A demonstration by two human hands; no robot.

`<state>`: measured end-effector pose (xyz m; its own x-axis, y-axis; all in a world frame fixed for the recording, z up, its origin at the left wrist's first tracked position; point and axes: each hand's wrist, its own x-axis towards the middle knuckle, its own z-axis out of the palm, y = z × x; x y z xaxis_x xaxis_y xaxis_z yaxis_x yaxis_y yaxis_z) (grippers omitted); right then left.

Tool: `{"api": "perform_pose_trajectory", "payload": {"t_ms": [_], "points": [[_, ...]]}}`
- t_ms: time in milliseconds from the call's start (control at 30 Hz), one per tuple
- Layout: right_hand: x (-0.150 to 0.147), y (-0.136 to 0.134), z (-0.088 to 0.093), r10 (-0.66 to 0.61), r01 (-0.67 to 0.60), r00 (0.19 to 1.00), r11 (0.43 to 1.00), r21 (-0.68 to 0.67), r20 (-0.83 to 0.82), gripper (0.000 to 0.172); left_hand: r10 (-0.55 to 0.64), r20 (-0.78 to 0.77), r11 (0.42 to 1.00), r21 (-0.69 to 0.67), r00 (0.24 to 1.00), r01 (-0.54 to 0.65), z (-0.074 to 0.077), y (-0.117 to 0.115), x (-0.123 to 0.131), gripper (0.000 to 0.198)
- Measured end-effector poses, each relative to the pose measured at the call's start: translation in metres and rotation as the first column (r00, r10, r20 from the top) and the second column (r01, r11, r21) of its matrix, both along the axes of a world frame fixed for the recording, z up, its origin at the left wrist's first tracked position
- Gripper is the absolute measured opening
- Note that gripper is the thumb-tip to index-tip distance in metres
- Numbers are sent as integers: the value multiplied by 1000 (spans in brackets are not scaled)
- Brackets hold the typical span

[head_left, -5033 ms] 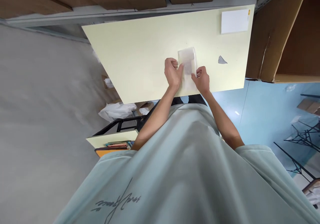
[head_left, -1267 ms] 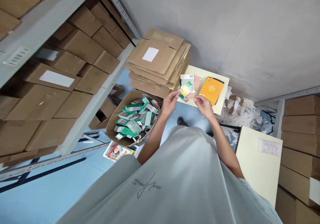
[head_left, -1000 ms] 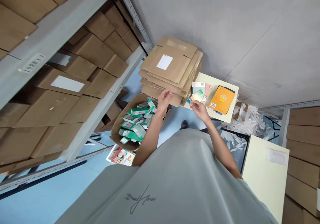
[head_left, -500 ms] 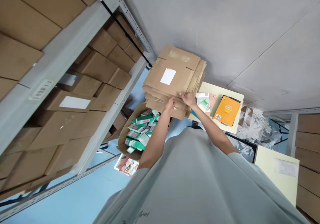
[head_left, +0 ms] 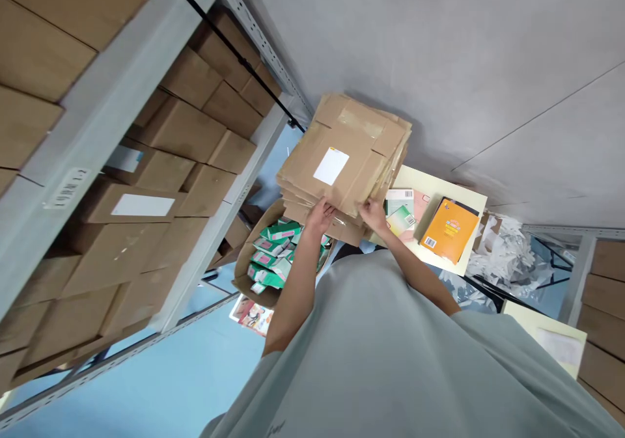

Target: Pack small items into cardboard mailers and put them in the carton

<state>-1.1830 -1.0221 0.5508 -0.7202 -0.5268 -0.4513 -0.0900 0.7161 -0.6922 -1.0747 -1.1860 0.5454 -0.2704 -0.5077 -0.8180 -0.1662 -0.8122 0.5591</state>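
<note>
In front of me a stack of flattened cardboard boxes (head_left: 359,144) leans near the grey wall, a white label (head_left: 331,166) on its top sheet. My left hand (head_left: 321,215) grips the near edge of the upper cardboard, fingers curled over it. At the near right corner, my right hand (head_left: 372,215) pinches the same edge. Below my left forearm stands an open carton (head_left: 244,262) holding several green-and-white small boxes (head_left: 266,260). The lower sheets of the stack are partly hidden by my hands.
Shelving with brown boxes (head_left: 180,129) rises on my left. To the right, a cream tabletop (head_left: 405,174) bears an orange book (head_left: 450,230) and booklets. Shredded white paper (head_left: 508,249) lies beyond it. A magazine (head_left: 254,314) rests on the blue floor (head_left: 195,373).
My hands have moved slightly apart along the near edge of the cardboard. The top sheets now lie closer together, and the view has shifted slightly.
</note>
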Motion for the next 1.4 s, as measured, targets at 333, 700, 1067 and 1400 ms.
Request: {"api": "perform_pose_trajectory", "payload": {"t_ms": [333,700,1067,1400], "points": [[20,21,51,170,-107,875,981,162,-453,62,-46,-76,982,-185,996,31,19,15,-4,21],[-46,9,148,184,-37,704,974,224,-686,69,-309,-234,931,-272,922,243,41,6,22,27],[26,-11,94,475,-229,719,851,473,-508,67,-116,-214,992,-81,970,101,12,-13,41,22],[40,-19,80,394,-119,767,863,492,-506,70,-165,-444,978,-186,881,90,36,17,34,30]]}}
